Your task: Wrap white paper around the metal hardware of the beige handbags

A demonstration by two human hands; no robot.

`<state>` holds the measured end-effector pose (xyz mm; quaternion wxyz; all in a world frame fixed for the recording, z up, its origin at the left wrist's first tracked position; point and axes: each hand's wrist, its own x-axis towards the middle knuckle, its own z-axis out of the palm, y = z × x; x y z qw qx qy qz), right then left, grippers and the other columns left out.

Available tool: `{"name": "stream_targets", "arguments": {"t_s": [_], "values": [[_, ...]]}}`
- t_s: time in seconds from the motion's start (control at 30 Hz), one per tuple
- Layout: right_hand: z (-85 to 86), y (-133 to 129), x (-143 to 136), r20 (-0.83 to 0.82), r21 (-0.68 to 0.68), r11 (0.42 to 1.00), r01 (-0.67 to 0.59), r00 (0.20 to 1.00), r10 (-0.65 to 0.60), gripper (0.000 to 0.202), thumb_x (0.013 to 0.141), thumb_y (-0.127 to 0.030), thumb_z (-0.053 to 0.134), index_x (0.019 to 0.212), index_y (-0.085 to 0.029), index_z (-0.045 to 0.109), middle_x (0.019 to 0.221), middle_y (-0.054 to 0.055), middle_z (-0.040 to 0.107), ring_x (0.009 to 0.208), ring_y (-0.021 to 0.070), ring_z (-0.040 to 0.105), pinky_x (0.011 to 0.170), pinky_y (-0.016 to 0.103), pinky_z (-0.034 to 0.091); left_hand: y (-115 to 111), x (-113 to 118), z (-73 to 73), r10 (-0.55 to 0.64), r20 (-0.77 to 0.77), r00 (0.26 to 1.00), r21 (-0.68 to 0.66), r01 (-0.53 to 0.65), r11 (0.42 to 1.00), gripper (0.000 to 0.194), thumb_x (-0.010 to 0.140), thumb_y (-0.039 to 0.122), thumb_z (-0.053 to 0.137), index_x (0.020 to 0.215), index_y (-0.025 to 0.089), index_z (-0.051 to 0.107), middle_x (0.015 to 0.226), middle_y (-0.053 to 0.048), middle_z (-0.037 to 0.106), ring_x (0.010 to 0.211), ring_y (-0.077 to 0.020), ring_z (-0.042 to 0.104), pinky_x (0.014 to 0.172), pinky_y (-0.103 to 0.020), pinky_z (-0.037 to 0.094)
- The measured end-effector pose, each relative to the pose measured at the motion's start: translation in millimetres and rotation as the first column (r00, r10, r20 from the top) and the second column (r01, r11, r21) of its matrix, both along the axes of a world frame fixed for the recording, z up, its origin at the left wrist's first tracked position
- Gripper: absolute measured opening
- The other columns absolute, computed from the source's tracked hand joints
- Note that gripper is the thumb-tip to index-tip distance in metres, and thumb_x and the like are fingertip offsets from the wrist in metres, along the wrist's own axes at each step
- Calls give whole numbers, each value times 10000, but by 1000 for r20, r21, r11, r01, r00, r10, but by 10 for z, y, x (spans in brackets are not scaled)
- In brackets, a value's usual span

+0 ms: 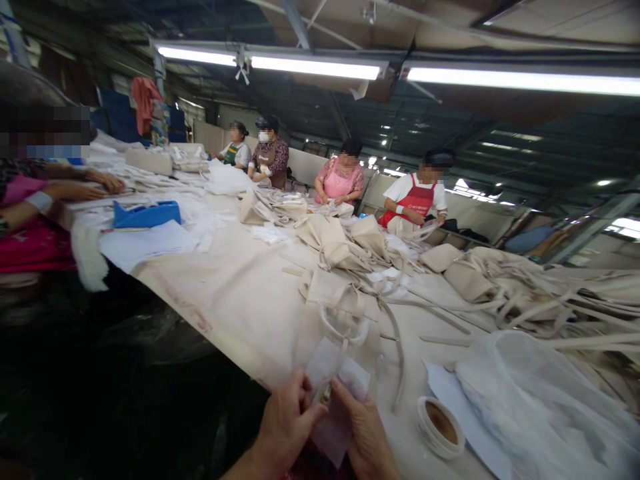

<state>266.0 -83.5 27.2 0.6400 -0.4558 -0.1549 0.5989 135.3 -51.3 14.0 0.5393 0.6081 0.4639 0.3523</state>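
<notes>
Near the table's front edge, my left hand (287, 420) pinches a beige strap (341, 359) beside a small metal fitting (326, 393). From the right, my right hand (361, 423) is closed around the same spot, its thumb or finger at the fitting and a thin white sheet (357, 379) against it. The sheet lies under the strap and hangs down between my hands. Just beyond, a beige bag (327, 288) with a looped pale handle (363, 332) rests on the table.
A round tub (440, 427) with brown contents and a clear plastic bag (540, 400) are at the right. Beige bags (333, 243) and straps pile up beyond. A blue holder (147, 215) stands at the left. Several people work around the table (225, 293).
</notes>
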Motion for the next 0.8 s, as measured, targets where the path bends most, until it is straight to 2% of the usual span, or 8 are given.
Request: {"name": "stream_targets", "arguments": {"t_s": [0.07, 0.13, 0.2, 0.27, 0.33, 0.5, 0.63, 0.8], "values": [[22, 27, -6, -26, 3, 999, 37, 999, -37, 414, 585, -296, 882, 931, -150, 709, 837, 67, 781, 751, 243, 730, 693, 342, 573, 39, -116, 30, 104, -14, 995, 106, -102, 989, 300, 717, 330, 676, 949, 196, 542, 666, 35, 577, 603, -148, 533, 618, -264, 414], [33, 50, -18, -63, -9, 998, 59, 996, -59, 449, 543, -295, 899, 923, -156, 703, 826, 67, 781, 750, 255, 730, 683, 357, 576, 79, -211, 21, 138, 119, 983, 71, -147, 987, 368, 762, 453, 648, 998, 183, 565, 769, -1, 603, 671, -159, 549, 665, -276, 436], [22, 66, -38, -85, -34, 997, 64, 994, -67, 495, 499, -303, 913, 919, -153, 699, 814, 73, 780, 728, 265, 728, 667, 370, 577, 84, -244, -38, 77, 291, 954, -104, -49, 993, 420, 788, 562, 598, 919, 163, 599, 798, -35, 618, 697, -173, 565, 659, -285, 450], [-9, 77, -59, -85, -58, 995, 81, 993, -86, 523, 461, -308, 924, 905, -150, 698, 809, 75, 780, 704, 264, 725, 656, 371, 576, 43, -200, -140, 8, 468, 884, -288, 143, 947, 481, 767, 614, 611, 878, 146, 619, 795, -61, 639, 704, -193, 590, 652, -303, 468], [-46, 83, -71, -65, -77, 990, 115, 991, -120, 519, 434, -301, 931, 871, -150, 695, 791, 68, 778, 683, 253, 720, 643, 356, 573, -24, -101, -264, 29, 599, 800, -375, 248, 893, 520, 697, 585, 713, 948, 137, 632, 827, -76, 666, 733, -216, 618, 678, -328, 488], [-75, 103, -25, -13, -80, 992, 96, 995, -97, 493, 456, -303, 925, 860, -146, 689, 765, 72, 772, 644, 252, 712, 594, 344, 555, -124, 108, -504, 226, 614, 756, -368, 21, 930, 468, 587, 456, 850, 864, 142, 641, 776, -41, 676, 698, -171, 596, 663, -268, 469], [-17, 206, 55, -65, -16, 998, 53, 996, -54, 416, 503, -273, 909, 833, -165, 681, 704, 28, 755, 583, 203, 681, 559, 305, 536, -176, 122, -534, 226, 575, 786, -297, -56, 953, 404, 653, 497, 796, 811, 169, 620, 698, 4, 630, 611, -121, 532, 586, -216, 419], [48, 385, 98, -72, -2, 990, 143, 987, -143, 472, 448, -207, 920, 856, -201, 682, 690, -37, 741, 572, 123, 649, 562, 211, 512, -267, 77, -537, 194, 553, 810, -185, -107, 977, 417, 674, 572, 748, 812, 186, 665, 701, -1, 596, 633, -126, 512, 599, -210, 420]]}}
